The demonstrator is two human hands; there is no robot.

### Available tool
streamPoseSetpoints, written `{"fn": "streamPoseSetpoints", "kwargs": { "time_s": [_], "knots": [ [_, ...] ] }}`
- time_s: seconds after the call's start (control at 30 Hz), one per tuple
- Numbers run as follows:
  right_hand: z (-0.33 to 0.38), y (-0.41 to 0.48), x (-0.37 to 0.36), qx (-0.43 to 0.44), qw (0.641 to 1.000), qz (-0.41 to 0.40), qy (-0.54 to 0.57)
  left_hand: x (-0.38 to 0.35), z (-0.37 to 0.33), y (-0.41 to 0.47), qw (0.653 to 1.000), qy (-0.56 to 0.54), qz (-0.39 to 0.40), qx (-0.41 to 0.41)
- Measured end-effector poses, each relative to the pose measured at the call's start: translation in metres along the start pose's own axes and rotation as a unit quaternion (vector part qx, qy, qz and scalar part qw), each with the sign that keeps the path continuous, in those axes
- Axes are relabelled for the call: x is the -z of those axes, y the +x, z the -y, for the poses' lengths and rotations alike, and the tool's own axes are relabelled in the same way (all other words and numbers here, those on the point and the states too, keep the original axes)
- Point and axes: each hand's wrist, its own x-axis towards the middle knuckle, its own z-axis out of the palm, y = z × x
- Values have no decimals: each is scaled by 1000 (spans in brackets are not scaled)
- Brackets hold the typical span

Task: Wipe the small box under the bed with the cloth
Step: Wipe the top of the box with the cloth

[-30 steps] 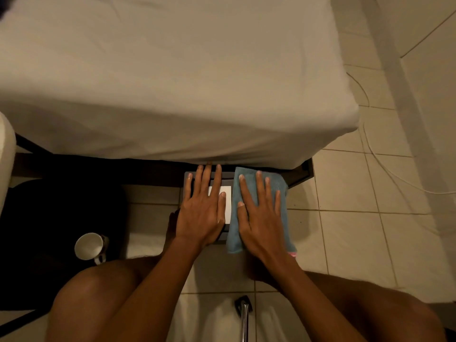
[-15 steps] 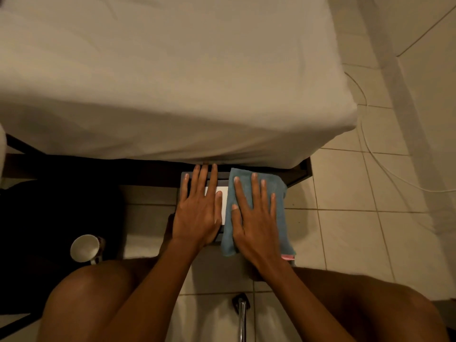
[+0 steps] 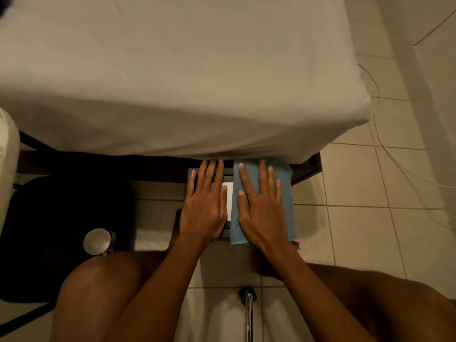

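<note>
A small dark box (image 3: 228, 193) with a white label lies on the tiled floor at the bed's edge, its far end under the mattress. My left hand (image 3: 206, 206) lies flat on the box's left half, fingers spread, holding it down. My right hand (image 3: 262, 208) presses flat on a folded light-blue cloth (image 3: 286, 193) that covers the box's right half. The fingertips of both hands reach the overhanging sheet. Most of the box is hidden by hands and cloth.
The bed (image 3: 172, 82) with a white sheet fills the top. A white cup (image 3: 97, 241) stands on the floor to the left beside a black mat (image 3: 61, 218). A metal rod (image 3: 249, 314) lies between my knees. A white cable (image 3: 394, 156) runs across the tiles at right.
My right hand has slid the cloth forward along the box towards the bed. My left hand has stayed flat on the box.
</note>
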Motion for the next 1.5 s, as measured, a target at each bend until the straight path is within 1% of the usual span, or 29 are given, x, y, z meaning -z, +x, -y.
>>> {"fn": "streamPoseSetpoints", "kwargs": {
  "time_s": [0.07, 0.13, 0.23, 0.3, 0.37, 0.43, 0.5, 0.6, 0.67, 0.73, 0.8, 0.87, 0.9, 0.97, 1.0, 1.07, 1.13, 1.2, 1.27, 1.37, 1.43, 1.5],
  "knots": [
    [1, -19, -5, 25, 1000, 2, -6, 0, 0, -2, 1000, -2, 3, -5],
    [-5, -7, -3, 43, 999, 3, -12, -2, 2, 0, 1000, 5, 3, -5],
    [-5, 16, 8, 18, 1000, -4, -4, -6, 2, 3, 1000, -2, -6, 12],
    [0, -9, 4, -3, 1000, 4, 9, -5, 1, 2, 1000, -12, 0, 14],
    [0, -32, -1, 3, 1000, 16, -1, -5, 1, 1, 1000, -9, 7, 13],
    [-8, -13, 2, 18, 1000, 14, -16, -4, 0, 2, 1000, 0, 11, 15],
    [-13, 9, 8, -1, 1000, 5, -20, -3, -2, 3, 1000, 3, 12, 14],
    [-8, -19, -2, -61, 998, -18, -8, -3, 0, 3, 1000, 0, 16, 11],
    [-6, -37, -7, -51, 998, -17, -14, -3, 0, 2, 1000, 0, 20, 10],
    [-17, -17, -1, -29, 1000, -7, -12, -5, 0, 3, 1000, 3, 10, 11],
    [-24, -2, 8, -46, 999, -20, 3, -4, 0, 3, 1000, 4, 4, 14],
    [-21, -18, 4, -87, 995, -37, 24, -2, 0, 3, 1000, 7, 5, 9],
    [-15, -30, 0, -88, 995, -37, 18, -1, 0, 3, 1000, 8, 5, 7],
    [-16, -36, -1, -53, 999, -10, 0, 0, 0, 4, 1000, 8, 9, 8],
    [-23, -24, 2, -38, 999, -4, -10, 0, 0, 3, 1000, 12, 11, 5],
    [-26, -4, 8, -69, 997, -19, 4, 0, -1, 2, 1000, 16, 10, 0],
    [-17, -18, 1, -110, 993, -42, 17, 0, 0, 3, 1000, 15, 14, -2],
    [-6, -32, -6, -95, 994, -46, -8, 0, 1, 2, 1000, 12, 12, 2],
    [-13, -15, -3, -75, 996, -39, -17, -1, 1, 3, 1000, 10, 19, -2],
    [-10, -10, -3, -128, 990, -61, 6, -1, 2, 4, 1000, 10, 17, -4],
    [-1, -31, -12, -114, 991, -70, -8, 0, 1, 4, 1000, 10, 20, -11],
    [-8, -20, -9, -80, 995, -51, -20, 0, 1, 4, 1000, 14, 23, -11]
  ]
}}
